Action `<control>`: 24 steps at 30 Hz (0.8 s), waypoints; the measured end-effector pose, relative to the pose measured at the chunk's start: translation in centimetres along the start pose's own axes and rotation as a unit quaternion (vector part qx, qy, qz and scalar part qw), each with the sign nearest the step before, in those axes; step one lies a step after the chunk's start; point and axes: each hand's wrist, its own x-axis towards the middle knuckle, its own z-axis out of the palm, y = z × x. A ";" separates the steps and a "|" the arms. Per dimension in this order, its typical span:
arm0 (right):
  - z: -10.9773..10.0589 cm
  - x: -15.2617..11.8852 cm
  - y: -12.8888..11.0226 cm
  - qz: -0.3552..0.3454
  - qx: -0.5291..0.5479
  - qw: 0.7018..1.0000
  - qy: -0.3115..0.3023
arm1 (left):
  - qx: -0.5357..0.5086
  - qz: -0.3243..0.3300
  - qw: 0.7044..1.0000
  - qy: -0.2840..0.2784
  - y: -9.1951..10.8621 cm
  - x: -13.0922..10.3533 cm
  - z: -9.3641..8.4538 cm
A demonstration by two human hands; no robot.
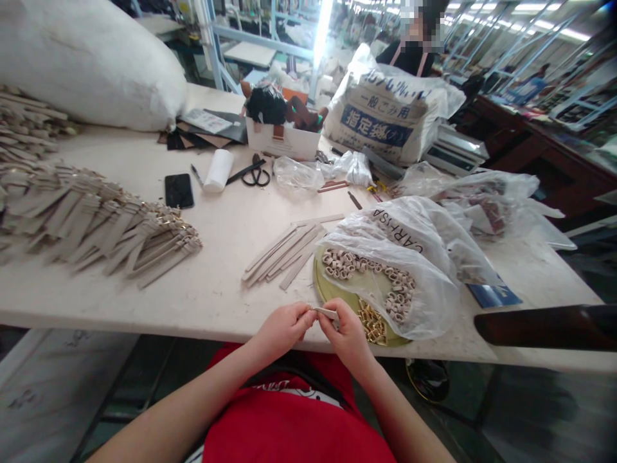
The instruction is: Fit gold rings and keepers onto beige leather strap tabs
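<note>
My left hand (288,328) and my right hand (348,335) meet at the table's front edge, fingers pinched on a short pale beige strap (328,313). Whatever sits at the strap's left end, between my left fingertips, is too small to make out. Just right of my right hand lies a round olive-green tray (359,288). It holds small beige loops (401,290) and a heap of gold metal buckles (372,323). Beyond my hands, several long flat beige straps (279,254) lie loosely side by side.
A clear plastic bag (424,257) partly covers the tray. Finished-looking straps with gold fittings (120,225) are piled at left. Farther back are a phone (178,191), a white roll (218,170), black scissors (255,173), a white box (282,143) and big sacks. A person stands behind.
</note>
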 end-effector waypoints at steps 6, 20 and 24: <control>-0.4 1.1 0.1 -0.019 -0.013 0.998 -0.051 | -0.126 -0.019 0.992 0.017 -0.5 0.7 0.3; -2.6 8.8 3.1 0.000 -0.459 0.885 -0.081 | -0.144 0.007 0.989 0.034 -0.8 1.1 -0.4; -1.3 9.3 4.0 0.004 -0.512 0.852 -0.106 | -0.152 -0.028 0.987 0.052 -1.7 1.0 -0.4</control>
